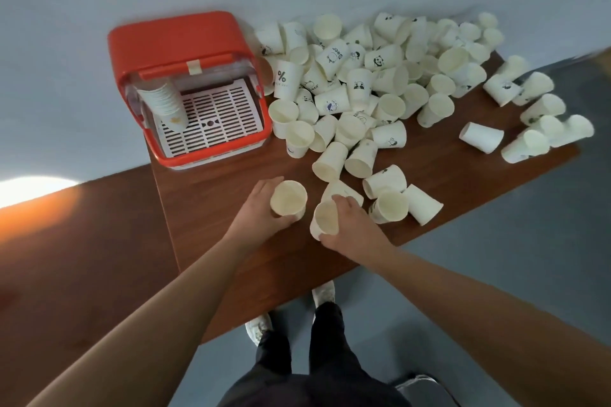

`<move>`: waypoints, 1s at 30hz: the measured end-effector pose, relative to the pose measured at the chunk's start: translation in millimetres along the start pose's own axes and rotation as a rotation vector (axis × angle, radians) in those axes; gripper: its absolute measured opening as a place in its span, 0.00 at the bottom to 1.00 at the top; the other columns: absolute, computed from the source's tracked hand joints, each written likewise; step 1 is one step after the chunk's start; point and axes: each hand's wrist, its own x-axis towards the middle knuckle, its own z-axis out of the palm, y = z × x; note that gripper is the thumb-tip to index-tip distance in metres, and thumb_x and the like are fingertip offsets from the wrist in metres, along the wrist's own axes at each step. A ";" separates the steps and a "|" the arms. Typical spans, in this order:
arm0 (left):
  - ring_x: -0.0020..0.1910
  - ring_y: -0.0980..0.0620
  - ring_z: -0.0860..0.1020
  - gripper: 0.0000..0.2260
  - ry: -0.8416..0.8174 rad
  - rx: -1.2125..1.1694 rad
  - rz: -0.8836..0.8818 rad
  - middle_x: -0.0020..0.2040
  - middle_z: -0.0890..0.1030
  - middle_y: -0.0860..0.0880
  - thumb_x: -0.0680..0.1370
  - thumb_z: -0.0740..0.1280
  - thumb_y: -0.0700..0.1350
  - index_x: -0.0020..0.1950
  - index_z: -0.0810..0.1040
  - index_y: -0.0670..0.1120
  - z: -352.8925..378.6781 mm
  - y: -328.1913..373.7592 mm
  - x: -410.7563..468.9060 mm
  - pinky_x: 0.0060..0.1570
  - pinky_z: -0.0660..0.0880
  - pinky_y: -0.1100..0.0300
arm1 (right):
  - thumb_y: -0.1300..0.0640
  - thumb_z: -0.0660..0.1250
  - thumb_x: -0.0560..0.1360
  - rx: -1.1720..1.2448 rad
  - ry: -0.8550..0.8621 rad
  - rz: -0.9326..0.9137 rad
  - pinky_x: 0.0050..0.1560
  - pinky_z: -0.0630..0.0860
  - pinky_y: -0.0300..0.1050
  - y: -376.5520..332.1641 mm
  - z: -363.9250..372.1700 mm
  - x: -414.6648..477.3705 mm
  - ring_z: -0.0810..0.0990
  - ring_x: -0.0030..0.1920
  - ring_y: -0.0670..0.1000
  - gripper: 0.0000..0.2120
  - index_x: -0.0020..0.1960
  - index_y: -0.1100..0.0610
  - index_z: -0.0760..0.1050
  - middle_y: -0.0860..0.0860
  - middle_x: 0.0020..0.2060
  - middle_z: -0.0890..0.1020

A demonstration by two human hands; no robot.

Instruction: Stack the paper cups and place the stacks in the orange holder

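At the near edge of the table (pixel 211 198), my left hand (pixel 259 213) grips an upright cup (pixel 288 200), my right hand (pixel 352 225) a tilted cup (pixel 325 220) — I'd square the rims before nesting. Far left, the orange holder (pixel 178 40) holds one stack (pixel 165 102).

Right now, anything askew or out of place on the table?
Loose cups lie in a jumbled heap across the table, most tipped on their sides. The one stack in the orange holder leans tilted at its left side. No damage visible.
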 end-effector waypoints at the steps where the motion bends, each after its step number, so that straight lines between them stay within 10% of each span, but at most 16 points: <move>1: 0.71 0.56 0.66 0.38 0.050 -0.017 -0.016 0.73 0.67 0.55 0.71 0.78 0.53 0.77 0.63 0.53 -12.1 -0.4 -2.1 0.67 0.61 0.59 | 0.48 0.73 0.71 0.012 0.008 -0.026 0.66 0.69 0.51 -7.5 -11.6 3.8 0.67 0.69 0.56 0.40 0.75 0.56 0.57 0.55 0.68 0.66; 15: 0.56 0.52 0.79 0.35 0.506 -0.141 -0.236 0.59 0.79 0.52 0.63 0.77 0.67 0.66 0.74 0.56 -149.8 -69.6 13.4 0.56 0.79 0.47 | 0.50 0.74 0.71 0.105 0.131 -0.364 0.57 0.66 0.43 -154.2 -75.5 117.2 0.70 0.64 0.55 0.39 0.75 0.54 0.57 0.55 0.67 0.66; 30: 0.70 0.43 0.69 0.38 0.321 -0.033 -0.307 0.71 0.70 0.44 0.68 0.80 0.47 0.75 0.68 0.45 -142.8 -76.8 110.5 0.68 0.67 0.51 | 0.51 0.73 0.72 0.126 0.161 -0.476 0.60 0.68 0.43 -150.4 -59.3 208.8 0.69 0.67 0.52 0.39 0.75 0.51 0.56 0.51 0.70 0.64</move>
